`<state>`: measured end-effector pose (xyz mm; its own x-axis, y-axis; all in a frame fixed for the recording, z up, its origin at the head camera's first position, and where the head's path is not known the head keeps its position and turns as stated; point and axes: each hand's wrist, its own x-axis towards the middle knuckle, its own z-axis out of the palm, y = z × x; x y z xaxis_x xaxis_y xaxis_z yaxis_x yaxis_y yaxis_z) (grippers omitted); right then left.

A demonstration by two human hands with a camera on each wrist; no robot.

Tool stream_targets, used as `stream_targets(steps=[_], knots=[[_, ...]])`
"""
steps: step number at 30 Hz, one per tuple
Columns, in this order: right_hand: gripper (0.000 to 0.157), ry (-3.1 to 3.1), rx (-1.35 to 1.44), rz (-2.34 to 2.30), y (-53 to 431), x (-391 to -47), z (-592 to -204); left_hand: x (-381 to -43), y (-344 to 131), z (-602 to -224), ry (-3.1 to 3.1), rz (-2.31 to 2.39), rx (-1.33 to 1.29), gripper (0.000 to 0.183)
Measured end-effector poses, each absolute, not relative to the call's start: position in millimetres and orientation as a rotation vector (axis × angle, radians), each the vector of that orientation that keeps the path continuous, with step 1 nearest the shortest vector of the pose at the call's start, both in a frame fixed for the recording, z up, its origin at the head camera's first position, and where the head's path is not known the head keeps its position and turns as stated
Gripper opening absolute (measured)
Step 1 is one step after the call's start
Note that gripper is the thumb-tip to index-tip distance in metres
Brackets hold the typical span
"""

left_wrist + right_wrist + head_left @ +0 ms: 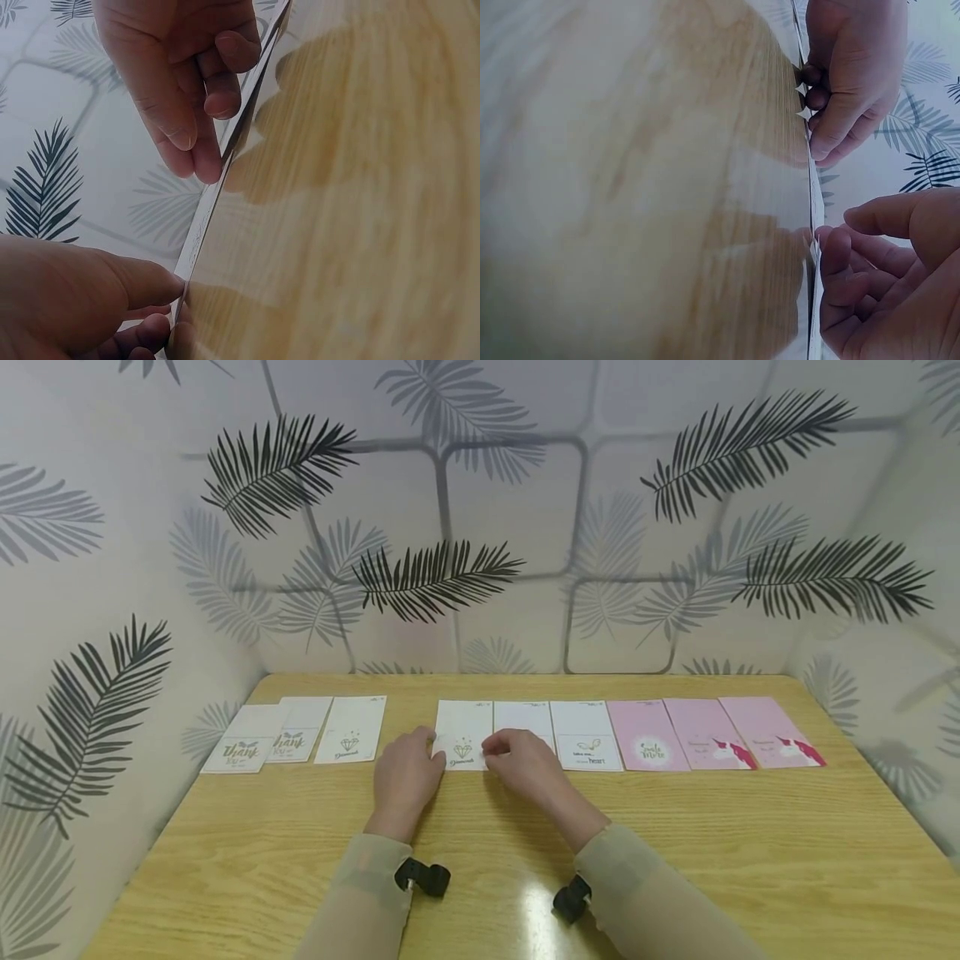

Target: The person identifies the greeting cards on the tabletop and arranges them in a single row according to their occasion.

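Note:
A white card with a gold diamond print (462,735) lies flat on the wooden table between the two hands. My left hand (408,770) rests at its left edge, thumb near the lower corner and fingers further up the side. At the card's right edge, my right hand (522,763) touches down with loosely bent fingers and covers much of the white card (522,714) beside it. From the right wrist, the right hand (892,277) shows its thumb apart from the fingertips. Low in the left wrist view, the left hand (82,300) has its thumb at the card edge.
Leftward lie two "Thank You" cards (238,739) (300,718), overlapping, and another diamond card (351,727). To the right run a white card with wings (587,731), a pink "Smile More" card (647,731) and two pink unicorn cards (705,727). A leaf-patterned wall (510,527) stands behind.

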<state>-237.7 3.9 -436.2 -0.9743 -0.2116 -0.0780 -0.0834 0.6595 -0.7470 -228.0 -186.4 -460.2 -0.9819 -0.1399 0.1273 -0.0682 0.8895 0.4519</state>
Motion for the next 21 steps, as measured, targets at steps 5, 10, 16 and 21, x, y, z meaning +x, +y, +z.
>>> stream_targets(steps=[5,10,16,21], knots=[[0.024,2.712,-0.256,-1.215,3.3,-238.3,-437.2,-227.2,-187.6,-460.7,-2.900,-0.677,0.165,0.039],[0.024,2.706,-0.270,-1.269,3.2,-237.0,-437.9,-227.2,-188.7,-461.4,-2.894,-0.705,0.160,0.041],[0.023,2.692,-0.310,-1.377,0.7,-232.4,-435.9,-225.1,-189.8,-456.9,-2.830,-0.830,0.205,0.041],[0.028,2.660,-0.350,-1.436,-6.1,-228.5,-430.1,-221.5,-196.7,-444.7,-2.751,-0.889,0.201,0.040]])
